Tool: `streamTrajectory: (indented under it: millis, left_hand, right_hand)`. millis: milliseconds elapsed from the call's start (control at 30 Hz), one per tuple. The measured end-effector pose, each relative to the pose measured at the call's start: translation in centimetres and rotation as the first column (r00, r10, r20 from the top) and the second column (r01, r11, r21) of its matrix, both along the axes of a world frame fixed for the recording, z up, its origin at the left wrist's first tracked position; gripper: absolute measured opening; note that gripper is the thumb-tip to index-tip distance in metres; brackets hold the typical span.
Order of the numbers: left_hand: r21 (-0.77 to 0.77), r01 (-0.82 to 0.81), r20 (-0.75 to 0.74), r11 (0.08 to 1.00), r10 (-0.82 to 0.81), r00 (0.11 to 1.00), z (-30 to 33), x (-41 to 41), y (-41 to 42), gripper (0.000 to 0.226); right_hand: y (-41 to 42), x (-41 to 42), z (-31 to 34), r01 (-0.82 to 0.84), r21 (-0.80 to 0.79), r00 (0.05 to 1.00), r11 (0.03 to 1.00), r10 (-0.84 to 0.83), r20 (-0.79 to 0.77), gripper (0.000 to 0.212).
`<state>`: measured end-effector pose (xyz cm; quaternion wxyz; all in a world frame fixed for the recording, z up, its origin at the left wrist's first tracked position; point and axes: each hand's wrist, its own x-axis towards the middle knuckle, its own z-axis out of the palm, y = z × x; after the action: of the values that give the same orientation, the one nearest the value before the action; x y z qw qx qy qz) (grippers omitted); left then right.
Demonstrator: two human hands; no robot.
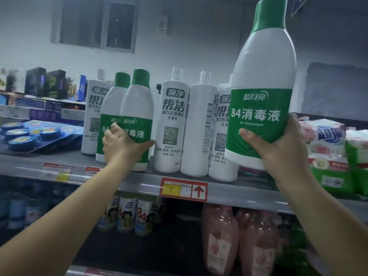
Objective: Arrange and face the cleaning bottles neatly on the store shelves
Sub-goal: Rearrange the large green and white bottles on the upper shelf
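My right hand [278, 148] grips the base of a white disinfectant bottle [262, 80] with a green cap and green label, held up in front of the top shelf [139, 184], label facing me. My left hand [121, 146] grips a second green-capped bottle [137, 104] that stands on the shelf. A third green-capped bottle [113, 108] stands just behind and left of it. White toilet-cleaner bottles [172, 120] with clear caps stand in a row between my hands; one [200, 124] has its back label turned outward.
Blue round toilet blocks on a card [29, 134] lie at the shelf's left. Bagged washing powder [326, 152] sits at the right. A red and yellow price tag [183, 189] hangs on the shelf edge. Pink bottles [221, 236] and small white bottles [127, 214] stand below.
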<state>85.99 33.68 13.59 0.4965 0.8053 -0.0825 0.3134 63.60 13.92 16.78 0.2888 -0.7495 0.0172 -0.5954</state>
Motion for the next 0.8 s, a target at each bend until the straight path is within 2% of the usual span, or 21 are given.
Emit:
streamTrajectory:
  millis: [200,333,400,467,600,700,800]
  left_hand:
    - [-0.105,0.071,0.048,0.992,-0.066,0.997,0.5,0.4,0.3,0.104]
    - [-0.14,0.15,0.242,0.979,-0.113,0.964,3.1,-1.9,0.9,0.097]
    - [-0.123,0.245,0.324,0.962,-0.194,0.926,5.0,-3.9,0.6,0.093]
    - [-0.103,0.396,0.36,0.912,-0.337,0.87,6.3,-6.3,-0.2,0.089]
    - [-0.084,0.717,0.338,0.692,-0.657,0.674,6.4,-11.0,-3.6,0.082]
    - [-0.051,0.803,0.297,0.594,-0.759,0.58,5.6,-13.7,-7.5,0.08]
    - [-0.004,0.804,0.294,0.594,-0.768,0.569,4.7,-15.6,-11.6,0.079]
  right_hand:
    - [-1.3,-0.4,0.4,0.086,-0.003,0.996,0.996,-0.086,0.005,0.061]
    - [-2.9,-1.1,0.3,0.144,-0.007,0.989,0.99,-0.144,-0.021,0.06]
    - [-3.9,-1.2,0.0,0.183,0.013,0.983,0.983,-0.182,-0.015,0.061]
    - [-4.7,-1.1,-0.3,0.213,0.051,0.977,0.976,-0.212,-0.016,0.064]
    - [-6.3,-1.7,-0.9,0.258,0.102,0.966,0.961,-0.257,-0.023,0.066]
    - [-7.5,-2.9,-1.3,0.285,0.105,0.959,0.953,-0.283,-0.033,0.062]
    - [-8.5,-4.3,-1.7,0.338,0.123,0.941,0.933,-0.339,-0.009,0.065]
